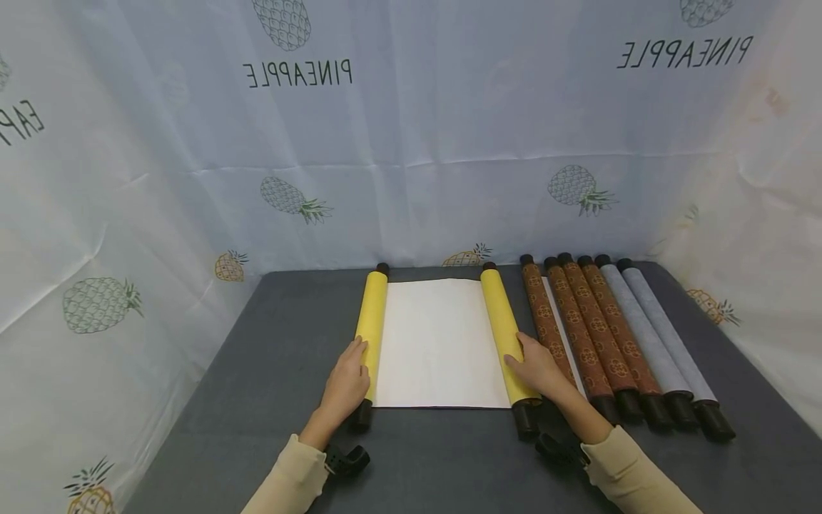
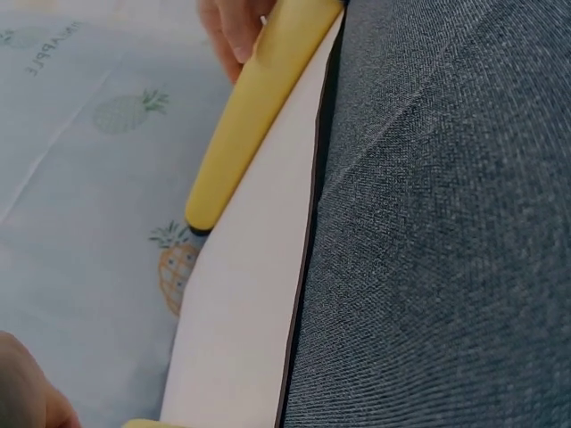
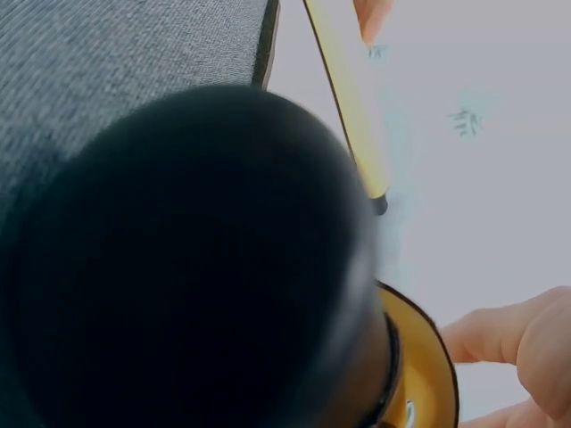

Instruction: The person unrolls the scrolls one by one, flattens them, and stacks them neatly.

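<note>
My left hand point(image 1: 347, 378) rests with relaxed, nearly straight fingers on the left yellow roll point(image 1: 371, 328) of the open scroll, low in the center of the head view. My right hand point(image 1: 536, 368) lies the same way on the right yellow roll point(image 1: 504, 328), fingers laid over it, not clenched. Between the 2 rolls the white sheet point(image 1: 437, 343) lies flat on the gray table point(image 1: 270, 357); its near edge runs straight from one black end cap to the other, short of the table's front edge.

Just right of my right hand lie 5 more rolled scrolls side by side: 3 brown patterned scrolls point(image 1: 594, 325) and 2 gray scrolls point(image 1: 655, 335). The nearest brown one is just beside the right yellow roll, so room is tight there.

Left of the left roll the table is bare gray out to the pineapple-print cloth point(image 1: 411, 128) that walls the back and both sides. The far caps of the rolls lie near the back wall.
</note>
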Motion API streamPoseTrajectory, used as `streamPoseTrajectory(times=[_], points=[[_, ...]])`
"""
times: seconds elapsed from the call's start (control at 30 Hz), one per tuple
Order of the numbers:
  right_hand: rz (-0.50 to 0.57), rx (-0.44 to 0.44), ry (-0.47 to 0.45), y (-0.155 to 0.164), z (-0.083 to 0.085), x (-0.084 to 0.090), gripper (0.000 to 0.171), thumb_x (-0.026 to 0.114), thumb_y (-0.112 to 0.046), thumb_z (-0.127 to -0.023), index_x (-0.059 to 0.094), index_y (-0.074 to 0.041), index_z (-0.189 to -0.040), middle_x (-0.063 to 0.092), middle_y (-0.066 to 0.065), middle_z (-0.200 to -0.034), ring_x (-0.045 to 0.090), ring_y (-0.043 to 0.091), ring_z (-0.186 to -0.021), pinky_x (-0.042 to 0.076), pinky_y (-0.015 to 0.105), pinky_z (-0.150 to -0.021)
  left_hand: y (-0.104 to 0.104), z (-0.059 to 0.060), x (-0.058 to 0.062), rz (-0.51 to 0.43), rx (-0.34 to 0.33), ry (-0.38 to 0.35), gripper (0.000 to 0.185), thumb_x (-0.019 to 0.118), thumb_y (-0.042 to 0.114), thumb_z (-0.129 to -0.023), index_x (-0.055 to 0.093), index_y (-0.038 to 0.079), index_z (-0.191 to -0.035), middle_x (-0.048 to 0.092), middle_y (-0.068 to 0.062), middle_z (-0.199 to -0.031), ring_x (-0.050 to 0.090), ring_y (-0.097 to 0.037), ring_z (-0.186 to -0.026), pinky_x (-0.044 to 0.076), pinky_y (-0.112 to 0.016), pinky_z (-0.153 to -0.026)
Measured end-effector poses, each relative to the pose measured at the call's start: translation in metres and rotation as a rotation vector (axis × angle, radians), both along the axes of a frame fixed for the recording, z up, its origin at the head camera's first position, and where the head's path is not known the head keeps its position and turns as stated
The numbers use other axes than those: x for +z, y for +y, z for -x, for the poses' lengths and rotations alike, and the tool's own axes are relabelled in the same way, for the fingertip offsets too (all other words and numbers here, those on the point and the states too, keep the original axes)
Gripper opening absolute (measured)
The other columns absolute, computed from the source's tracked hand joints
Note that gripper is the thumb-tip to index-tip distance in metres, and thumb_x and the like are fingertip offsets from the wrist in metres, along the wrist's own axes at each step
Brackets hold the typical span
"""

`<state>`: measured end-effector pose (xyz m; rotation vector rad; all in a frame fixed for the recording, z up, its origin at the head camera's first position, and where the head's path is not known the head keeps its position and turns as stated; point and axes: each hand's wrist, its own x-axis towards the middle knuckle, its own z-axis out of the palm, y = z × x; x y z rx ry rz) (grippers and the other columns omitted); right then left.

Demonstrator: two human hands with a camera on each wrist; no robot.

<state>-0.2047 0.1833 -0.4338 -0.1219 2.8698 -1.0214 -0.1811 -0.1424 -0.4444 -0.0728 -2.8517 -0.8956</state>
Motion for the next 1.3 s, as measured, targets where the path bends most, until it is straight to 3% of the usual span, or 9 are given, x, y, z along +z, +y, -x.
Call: streamPoseTrajectory(times=[0.17,0.5,0.7,0.93,1.07,1.3], points=[[-0.042,-0.002,-0.022,-0.003,-0.002,0.003,0.073,0.061,-0.017,-0.091,0.025,0.023,-0.139,0.043,0.043,-0.134,0.054,0.05,-0.114,0.048,0.054,-0.093,0.0,0.001,0.0,-0.015,0.032,-0.008,0.044,0.048,0.007,-0.092,0.051,-0.007,-0.133,0.044,-0.025,-0.147,0.045,-0.043,-0.135,0.043,-0.056,-0.102],[-0.003,-0.006,-0.041,-0.003,-0.005,0.003,0.088,0.075,-0.017,-0.08,0.024,0.02,-0.14,0.055,0.032,-0.112,0.059,0.031,-0.087,0.051,0.042,-0.075,-0.002,0.001,-0.002,0.09,0.052,0.002,0.054,0.062,0.015,-0.088,0.048,-0.01,-0.134,0.044,-0.03,-0.145,0.052,-0.045,-0.125,0.05,-0.056,-0.089],[0.005,0.006,-0.013,-0.002,-0.004,0.0,0.089,0.08,-0.014,-0.074,0.027,0.019,-0.138,0.057,0.026,-0.102,0.057,0.026,-0.081,0.049,0.038,-0.071,-0.004,-0.001,-0.003,0.088,0.072,-0.047,0.068,0.07,0.018,-0.084,0.042,-0.01,-0.138,0.039,-0.03,-0.149,0.051,-0.045,-0.126,0.05,-0.057,-0.089],[0.001,0.008,-0.005,0.0,-0.004,-0.003,0.082,0.078,-0.008,-0.073,0.029,0.02,-0.134,0.055,0.025,-0.097,0.057,0.026,-0.079,0.049,0.037,-0.066,-0.005,-0.002,-0.004,0.115,0.092,-0.054,0.077,0.077,0.017,-0.078,0.039,-0.011,-0.14,0.038,-0.03,-0.149,0.053,-0.044,-0.122,0.051,-0.056,-0.084],[-0.005,0.004,-0.003,0.0,-0.004,-0.004,0.081,0.076,-0.007,-0.075,0.028,0.02,-0.133,0.054,0.025,-0.096,0.057,0.027,-0.078,0.05,0.037,-0.065,-0.006,0.0,-0.007,0.106,0.096,-0.022,0.07,0.073,0.012,-0.081,0.04,-0.013,-0.137,0.041,-0.033,-0.145,0.055,-0.047,-0.117,0.051,-0.056,-0.084],[-0.039,-0.002,-0.023,0.001,-0.004,-0.003,0.086,0.074,-0.008,-0.077,0.022,0.024,-0.137,0.055,0.03,-0.101,0.057,0.029,-0.081,0.051,0.039,-0.068,-0.01,0.003,-0.013,-0.027,0.133,0.011,0.056,0.056,-0.002,-0.087,0.034,-0.022,-0.134,0.043,-0.039,-0.133,0.05,-0.05,-0.117,0.045,-0.057,-0.096]])
